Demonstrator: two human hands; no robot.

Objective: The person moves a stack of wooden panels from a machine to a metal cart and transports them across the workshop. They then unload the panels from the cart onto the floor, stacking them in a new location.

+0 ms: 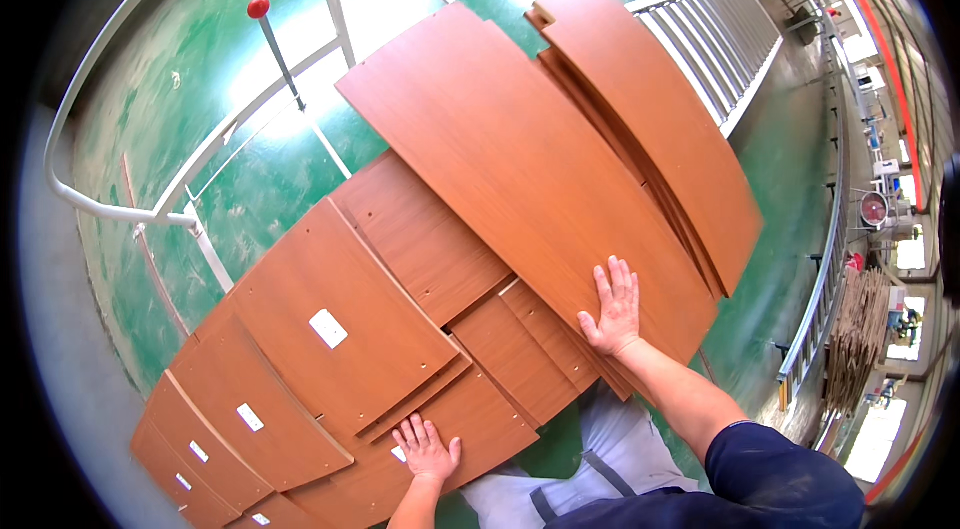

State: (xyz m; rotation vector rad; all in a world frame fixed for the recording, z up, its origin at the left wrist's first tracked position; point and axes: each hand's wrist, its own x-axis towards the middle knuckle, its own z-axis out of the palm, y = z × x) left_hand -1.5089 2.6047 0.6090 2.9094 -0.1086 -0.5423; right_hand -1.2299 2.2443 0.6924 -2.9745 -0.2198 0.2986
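Head view: the right hand [613, 309] lies flat, fingers released, on the near end of a long panel [520, 159] atop the stack. The left hand [427, 449] rests open on a lower panel [470, 424], nearer, left of it, over the green floor [200, 79]

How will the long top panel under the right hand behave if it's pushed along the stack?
The long top panel looks rigid, flat board, so it should slide without flexing. Its glossy face lies on other smooth boards, so it probably glides easily. It overhangs the pile, so its far end may tip. The right hand lies flat on it; the left hand presses a lower board.
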